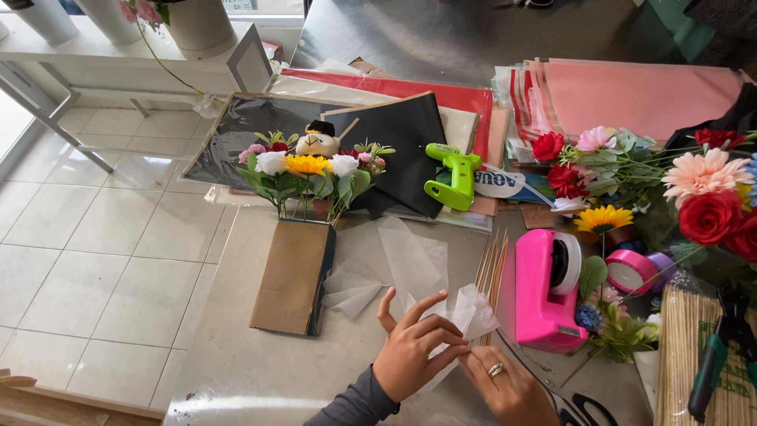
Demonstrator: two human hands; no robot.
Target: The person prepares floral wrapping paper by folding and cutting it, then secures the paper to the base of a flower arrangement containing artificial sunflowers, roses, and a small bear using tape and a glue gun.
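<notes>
Bright, even daylight from the upper left, soft shadows, sharp focus, slight wide-angle bending at edges.

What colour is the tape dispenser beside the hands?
Bright pink; the tape dispenser shows best in the head view, just right of the wooden sticks.

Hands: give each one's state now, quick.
Left hand: fingers pinching the white tissue paper.
Right hand: fingers closed on the same paper's lower end.

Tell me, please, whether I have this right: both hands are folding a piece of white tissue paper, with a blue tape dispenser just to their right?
Not quite: the tape dispenser is pink, not blue, as the head view shows. The rest holds: the left hand and right hand are both on the white tissue paper, and the dispenser stands just to their right.
</notes>
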